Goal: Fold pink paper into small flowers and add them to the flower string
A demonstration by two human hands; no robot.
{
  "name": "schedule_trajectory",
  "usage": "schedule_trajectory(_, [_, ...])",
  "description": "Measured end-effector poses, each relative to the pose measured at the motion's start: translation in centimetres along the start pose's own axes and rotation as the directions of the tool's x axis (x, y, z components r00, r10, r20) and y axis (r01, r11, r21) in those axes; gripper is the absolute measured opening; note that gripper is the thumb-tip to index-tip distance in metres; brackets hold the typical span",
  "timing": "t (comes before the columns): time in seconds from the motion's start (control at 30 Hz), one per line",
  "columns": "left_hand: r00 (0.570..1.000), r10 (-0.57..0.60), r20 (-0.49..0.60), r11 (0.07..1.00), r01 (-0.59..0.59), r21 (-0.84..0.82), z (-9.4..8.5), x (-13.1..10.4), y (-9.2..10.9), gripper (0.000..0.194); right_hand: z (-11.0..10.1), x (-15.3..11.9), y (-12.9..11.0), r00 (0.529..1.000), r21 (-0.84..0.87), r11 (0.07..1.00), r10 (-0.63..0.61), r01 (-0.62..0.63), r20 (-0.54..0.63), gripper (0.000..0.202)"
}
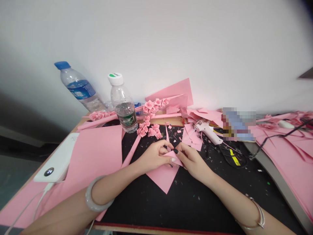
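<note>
My left hand [156, 156] and my right hand [189, 159] meet over the middle of the black mat [195, 202]. Between them is a small folded piece of pink paper [176, 157], pinched by the fingers of both hands. Beneath it, a larger pink paper sheet [164, 179] lies on the mat with one corner toward me. Just beyond my hands are pink paper flowers [154, 131] on rolled pink stems, among small paper scraps.
A glue gun [209, 132] with a black cable lies behind my right hand. Two bottles [124, 111] [81, 88] stand back left, one tilted. A white power bank [57, 160] rests on pink sheets at left. More pink paper [290, 163] lies at right.
</note>
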State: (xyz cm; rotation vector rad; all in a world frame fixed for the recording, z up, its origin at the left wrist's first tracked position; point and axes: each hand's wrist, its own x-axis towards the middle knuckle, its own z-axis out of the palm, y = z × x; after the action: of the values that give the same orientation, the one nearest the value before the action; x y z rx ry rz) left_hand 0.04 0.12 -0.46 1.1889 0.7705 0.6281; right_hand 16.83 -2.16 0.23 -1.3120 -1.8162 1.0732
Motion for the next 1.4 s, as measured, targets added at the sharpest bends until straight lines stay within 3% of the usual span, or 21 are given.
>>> schedule_trajectory(0.43, [0.999,0.008,0.035,1.0,-0.008,-0.013,-0.15,-0.12,0.27,0.029,0.15,-0.18,-0.09,0.997,-0.149,0.987,-0.07,0.063,-0.042,0.019])
schedule_trajectory(0.67, [0.999,0.026,0.034,1.0,-0.026,-0.013,-0.13,-0.15,0.21,0.032,-0.08,-0.05,-0.42,0.992,-0.3,0.945,-0.12,0.129,0.05,0.027])
schedule_trajectory(0.9, [0.996,0.052,0.078,0.998,-0.049,-0.042,-0.04,-0.24,0.47,0.031,0.03,-0.34,-0.37,0.993,-0.259,0.958,-0.119,0.121,0.024,0.028])
schedule_trajectory(1.2, [0.989,0.09,0.114,0.983,-0.106,0.15,-0.23,-0.38,0.33,0.034,-0.33,-0.12,-0.36,0.996,-0.174,0.982,-0.068,0.077,0.057,0.024])
schedule_trajectory(1.4, [0.994,0.108,0.02,0.99,-0.109,0.091,-0.31,-0.09,0.39,0.038,-0.27,-0.15,0.26,1.0,-0.079,0.997,-0.024,0.022,-0.02,0.025])
